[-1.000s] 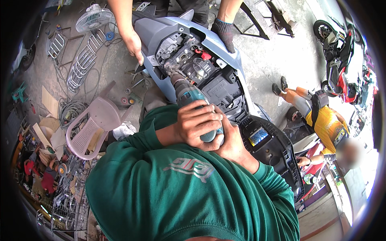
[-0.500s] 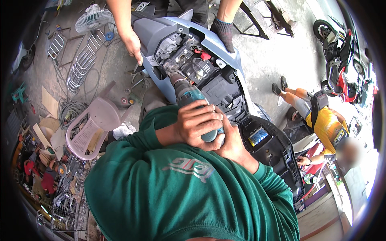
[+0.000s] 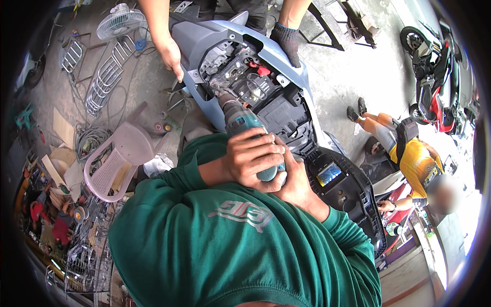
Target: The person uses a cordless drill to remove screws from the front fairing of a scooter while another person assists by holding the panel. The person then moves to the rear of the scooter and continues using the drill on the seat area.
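Left hand (image 3: 254, 158) and right hand (image 3: 296, 185) both have fingers wrapped snug round the drill (image 3: 244, 122), nose just beyond them against the opened scooter (image 3: 197, 45). Seat (image 3: 341, 191) already up; tip's hidden, can't tell what's left.

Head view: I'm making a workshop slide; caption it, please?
Left hand and right hand clasp a teal drill pointed into an opened blue-grey motorbike as a co-worker's gloved hand touches it.

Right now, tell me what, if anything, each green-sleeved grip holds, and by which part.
The drill: the left grip wraps the rear of its body; the right grip is at that end's right side, its exact hold hidden.
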Tool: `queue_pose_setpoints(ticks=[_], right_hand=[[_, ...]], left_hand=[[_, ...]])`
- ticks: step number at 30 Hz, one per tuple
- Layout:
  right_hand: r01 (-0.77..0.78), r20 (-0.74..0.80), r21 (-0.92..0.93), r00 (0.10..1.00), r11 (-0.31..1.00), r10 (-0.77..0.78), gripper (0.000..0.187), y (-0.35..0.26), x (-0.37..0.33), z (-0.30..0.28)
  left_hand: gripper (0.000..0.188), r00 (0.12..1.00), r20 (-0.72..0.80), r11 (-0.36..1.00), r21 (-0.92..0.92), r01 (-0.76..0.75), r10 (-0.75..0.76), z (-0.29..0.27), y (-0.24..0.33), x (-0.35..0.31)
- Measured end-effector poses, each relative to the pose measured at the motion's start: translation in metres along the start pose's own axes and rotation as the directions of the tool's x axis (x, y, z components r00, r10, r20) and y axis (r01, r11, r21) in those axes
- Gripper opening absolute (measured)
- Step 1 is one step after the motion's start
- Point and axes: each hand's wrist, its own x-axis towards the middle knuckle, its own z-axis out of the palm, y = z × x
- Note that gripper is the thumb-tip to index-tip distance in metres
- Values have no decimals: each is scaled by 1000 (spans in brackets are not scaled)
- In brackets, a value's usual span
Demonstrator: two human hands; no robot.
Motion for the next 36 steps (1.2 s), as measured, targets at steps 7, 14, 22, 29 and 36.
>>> queue_pose_setpoints(ticks=[7,14,22,29,36], right_hand=[[-38,8,2,999,999,38,91,2,-2,1],[-2,8,10,1000,1000,2,92,1,1,0],[-9,6,4,1000,1000,9,93,0,0,-1],[-29,2,-4,1000,1000,29,91,3,1,-1],[-8,21,-34,1000,999,8,90,0,2,-5]], left_hand=[[27,1000,-3,1000,0,-2,2,1,0,-1],[23,998,-53,999,2,-32,32,0,0,1],[28,1000,-23,1000,4,-7,7,3,-1,-1],[23,999,-46,1000,-4,-20,20,1,-1,2],[23,998,-56,1000,12,-22,23,-1,0,3]])
